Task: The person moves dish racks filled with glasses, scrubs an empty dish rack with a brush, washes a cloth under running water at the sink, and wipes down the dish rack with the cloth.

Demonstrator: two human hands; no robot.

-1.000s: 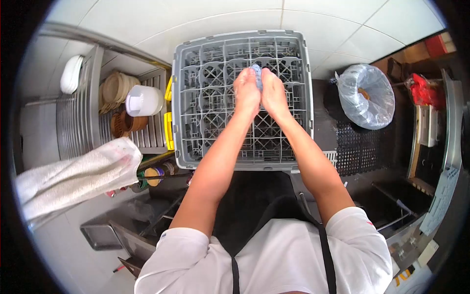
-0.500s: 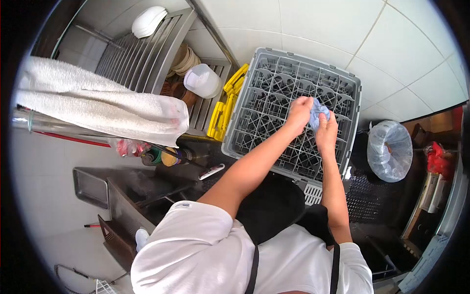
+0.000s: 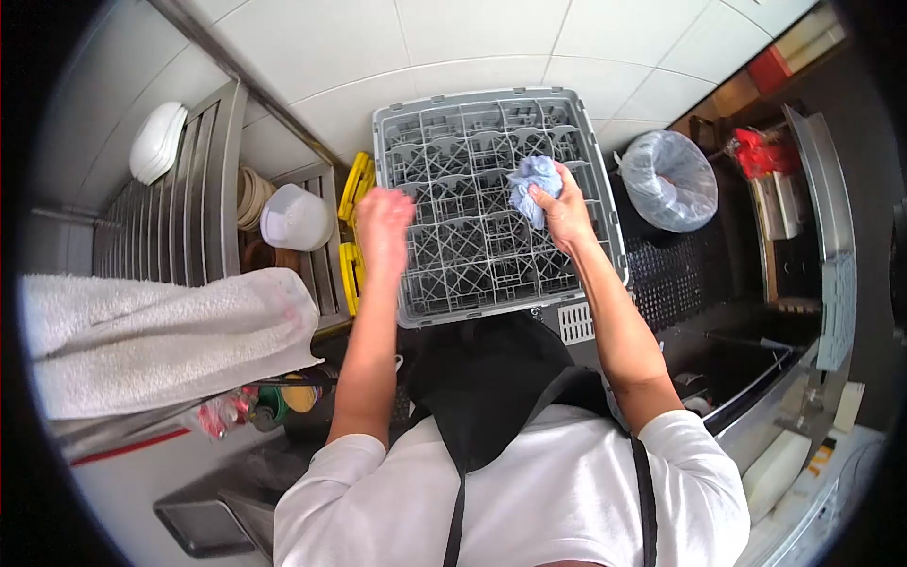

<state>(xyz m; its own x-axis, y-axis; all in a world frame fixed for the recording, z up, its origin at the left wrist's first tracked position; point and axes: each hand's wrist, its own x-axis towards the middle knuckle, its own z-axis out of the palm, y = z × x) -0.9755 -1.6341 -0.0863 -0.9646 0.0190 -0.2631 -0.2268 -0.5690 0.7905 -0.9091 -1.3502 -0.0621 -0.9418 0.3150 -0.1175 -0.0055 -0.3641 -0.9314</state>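
Observation:
A crumpled light-blue cloth (image 3: 532, 192) is gripped in my right hand (image 3: 570, 210), thumb on top, above the right half of a grey plastic glass rack (image 3: 385, 142). The rack is divided into many square compartments, and I see no glasses in them. At the rack's left edge is my left hand (image 3: 385, 227), apart from the cloth. Its fingers are smeared by motion, so whether they are closed does not show.
Left of the rack are yellow plastic pieces (image 3: 352, 274) and a white tub (image 3: 296, 217) on a slatted shelf. A white towel (image 3: 170, 331) hangs at the lower left. To the right stands a bin with a clear liner (image 3: 669, 180); tiled wall (image 3: 482, 42) lies behind.
My left hand has let go of the cloth and moved left, to the rack's edge. The cloth stays in my right hand. The camera view has turned.

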